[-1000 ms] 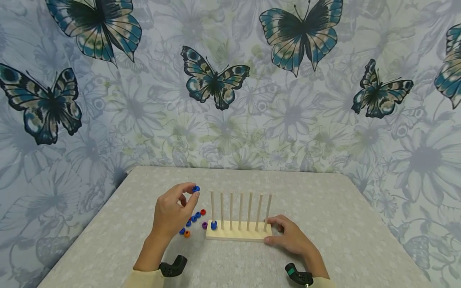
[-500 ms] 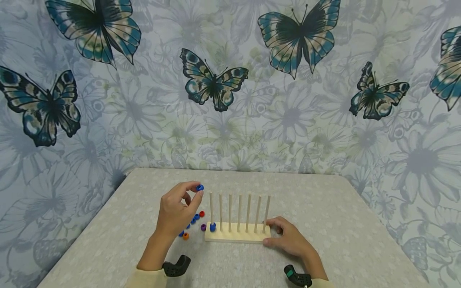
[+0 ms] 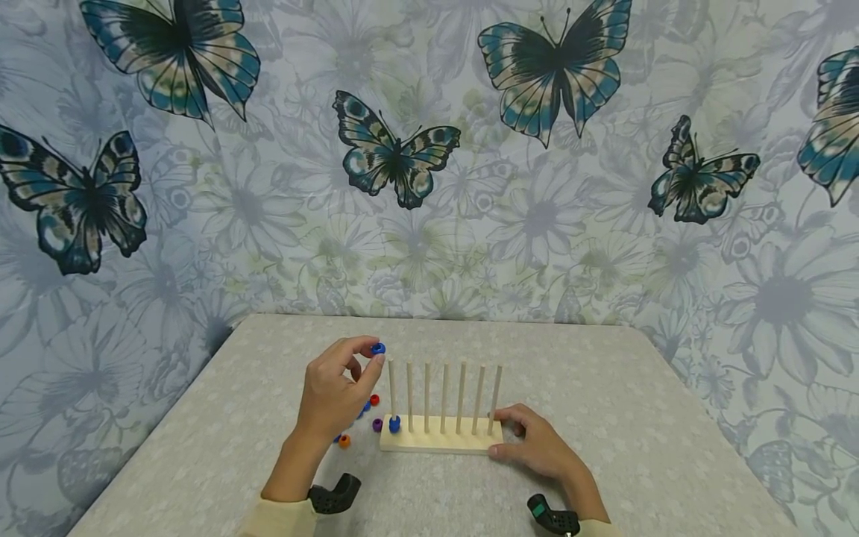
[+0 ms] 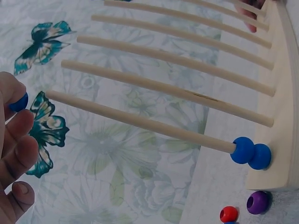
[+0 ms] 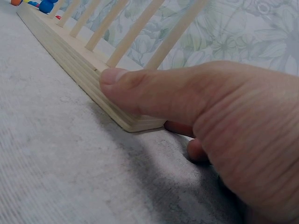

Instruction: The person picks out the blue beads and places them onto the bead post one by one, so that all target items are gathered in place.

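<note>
Bead (image 3: 379,348): pinched in my left hand (image 3: 333,391), just up-left of leftmost peg (image 3: 393,391), upright. Base (image 3: 436,446): gripped by my right hand (image 3: 538,445).

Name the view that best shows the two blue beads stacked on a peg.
Left wrist: both stacked blue beads appear large and distinct. Head shows them small; right wrist, only at its top edge.

The left hand (image 3: 333,391) and right hand (image 3: 539,446) are bare, the left sleeve (image 3: 280,517) and right sleeve (image 3: 594,528) plain pale yellow, and the left wrist camera (image 3: 335,494) and right wrist camera (image 3: 557,517) black, bent and blunt-ended, the latter marked with a green patch (image 3: 538,510) and a whitish tip (image 3: 572,533) below.
</note>
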A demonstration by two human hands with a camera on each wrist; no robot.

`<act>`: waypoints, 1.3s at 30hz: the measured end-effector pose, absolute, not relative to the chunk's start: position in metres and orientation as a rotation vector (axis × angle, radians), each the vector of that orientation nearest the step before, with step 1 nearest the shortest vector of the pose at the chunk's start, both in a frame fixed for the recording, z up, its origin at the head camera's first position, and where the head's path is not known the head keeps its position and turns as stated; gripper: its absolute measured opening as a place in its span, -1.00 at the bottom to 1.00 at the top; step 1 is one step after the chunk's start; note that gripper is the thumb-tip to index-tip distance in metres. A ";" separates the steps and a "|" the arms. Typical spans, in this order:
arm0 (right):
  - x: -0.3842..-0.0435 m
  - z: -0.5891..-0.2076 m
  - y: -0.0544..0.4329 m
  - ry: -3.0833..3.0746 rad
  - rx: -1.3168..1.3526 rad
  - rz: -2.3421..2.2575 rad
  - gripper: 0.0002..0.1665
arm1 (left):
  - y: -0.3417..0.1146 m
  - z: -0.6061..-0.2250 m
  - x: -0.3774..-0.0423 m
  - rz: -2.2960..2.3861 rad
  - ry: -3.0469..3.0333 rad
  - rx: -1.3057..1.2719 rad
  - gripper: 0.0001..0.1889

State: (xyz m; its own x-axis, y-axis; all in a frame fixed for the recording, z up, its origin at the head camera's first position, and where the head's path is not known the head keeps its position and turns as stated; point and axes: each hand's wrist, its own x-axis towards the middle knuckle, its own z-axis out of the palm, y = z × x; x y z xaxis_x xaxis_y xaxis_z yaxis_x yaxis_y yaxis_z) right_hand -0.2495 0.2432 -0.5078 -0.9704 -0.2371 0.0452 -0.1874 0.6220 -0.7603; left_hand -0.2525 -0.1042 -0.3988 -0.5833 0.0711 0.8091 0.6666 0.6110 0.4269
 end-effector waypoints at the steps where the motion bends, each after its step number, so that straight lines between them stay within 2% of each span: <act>1: -0.249 -0.508 0.243 2.777 -0.362 -1.285 -0.33 | -0.104 -0.399 -0.252 -0.962 -2.046 -0.588 -0.76; 39: -0.249 -0.509 0.244 2.753 -0.351 -1.309 -0.31 | -0.094 -0.409 -0.253 -0.914 -2.153 -0.594 -0.78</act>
State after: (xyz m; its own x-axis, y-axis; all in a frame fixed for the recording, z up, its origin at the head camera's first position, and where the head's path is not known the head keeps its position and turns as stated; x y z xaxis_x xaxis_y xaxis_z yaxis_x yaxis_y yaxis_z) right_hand -0.2492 0.2441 -0.5085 -0.9712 -0.2362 0.0323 -0.1742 0.6105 -0.7726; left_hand -0.2529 -0.0939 -0.4094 -0.6403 0.1312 0.7568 0.6355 0.6439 0.4261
